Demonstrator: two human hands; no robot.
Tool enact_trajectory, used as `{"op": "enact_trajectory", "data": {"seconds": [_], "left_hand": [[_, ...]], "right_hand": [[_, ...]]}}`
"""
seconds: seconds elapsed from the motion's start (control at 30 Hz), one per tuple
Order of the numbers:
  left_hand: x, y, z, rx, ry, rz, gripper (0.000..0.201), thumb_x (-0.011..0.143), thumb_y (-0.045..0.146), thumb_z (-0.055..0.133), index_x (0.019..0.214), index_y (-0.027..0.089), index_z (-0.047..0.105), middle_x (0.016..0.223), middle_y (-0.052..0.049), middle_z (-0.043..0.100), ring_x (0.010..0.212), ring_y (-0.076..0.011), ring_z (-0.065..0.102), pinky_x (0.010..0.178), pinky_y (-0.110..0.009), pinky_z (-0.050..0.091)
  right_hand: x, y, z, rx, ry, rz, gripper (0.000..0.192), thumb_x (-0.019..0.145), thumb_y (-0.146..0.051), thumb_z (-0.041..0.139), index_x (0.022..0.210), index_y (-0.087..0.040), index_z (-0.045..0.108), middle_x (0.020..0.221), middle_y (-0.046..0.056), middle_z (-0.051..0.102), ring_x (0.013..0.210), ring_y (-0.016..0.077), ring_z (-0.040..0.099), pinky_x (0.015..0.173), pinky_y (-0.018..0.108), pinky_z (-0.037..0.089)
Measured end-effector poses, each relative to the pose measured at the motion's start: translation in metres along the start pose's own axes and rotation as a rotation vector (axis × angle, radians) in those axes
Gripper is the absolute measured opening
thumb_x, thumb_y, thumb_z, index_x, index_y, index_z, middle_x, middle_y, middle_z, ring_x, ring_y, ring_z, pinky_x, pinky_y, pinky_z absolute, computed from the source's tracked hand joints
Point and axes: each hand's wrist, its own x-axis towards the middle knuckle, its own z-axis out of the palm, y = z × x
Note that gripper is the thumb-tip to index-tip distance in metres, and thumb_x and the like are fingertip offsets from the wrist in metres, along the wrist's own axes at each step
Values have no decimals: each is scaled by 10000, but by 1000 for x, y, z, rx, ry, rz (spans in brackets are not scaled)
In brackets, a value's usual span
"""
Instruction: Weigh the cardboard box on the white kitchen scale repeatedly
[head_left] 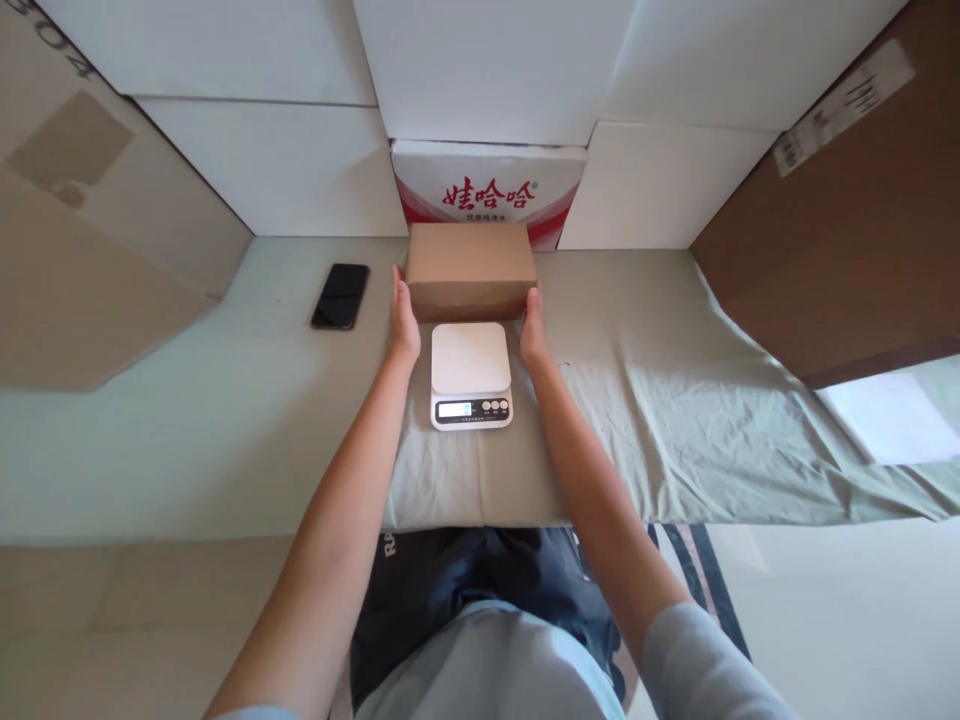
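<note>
We have the carton (471, 265) clasped between left hand (405, 322) and right hand (533, 328), twelve o'clock of the scale (471, 358), not yet loaded.

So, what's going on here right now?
A person holds a brown cardboard box by its two ends, left grip and right grip on opposite sides. It sits just beyond the white scale; whether it is lifted is hard to tell. A phone lies to the left.

Green cloth-covered surface (225, 450), black phone (341, 297), white digital scale (471, 362)
</note>
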Motion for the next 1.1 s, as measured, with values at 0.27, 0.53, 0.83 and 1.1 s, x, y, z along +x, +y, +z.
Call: {"op": "enact_trajectory", "data": {"seconds": [0.27,0.53,0.83,1.1], "left_hand": [[-9,3,-5,-11,49,-11,936,892,891,376,1600,281,438,1794,-62,203,1672,-206,147,1366,-383,129],[-17,19,5,-41,-1,-102,1009,811,964,392,1539,279,528,1751,-83,327,1648,-259,253,1360,-410,204],[-25,35,14,-33,-10,-126,1015,736,986,488,1396,231,645,1651,-129,505,1614,-311,346,1338,-451,257],[-44,76,14,-29,-27,-49,865,771,924,561,1389,327,658,1628,-57,537,1619,-300,337,1339,-467,263]], "right_hand": [[-1,-10,-7,26,-12,29,957,838,-896,458,1583,-297,421,1778,-8,272,1687,177,172,1411,445,76],[3,3,-3,32,24,60,784,896,-801,497,1473,-273,547,1670,-8,488,1637,169,315,1408,462,138],[3,3,1,-38,35,103,939,820,-876,506,1512,-241,508,1704,44,421,1661,241,271,1407,501,134],[-25,-57,2,-85,-111,-127,852,912,-811,462,1545,-242,489,1630,62,506,1620,297,347,1381,517,238]]}}
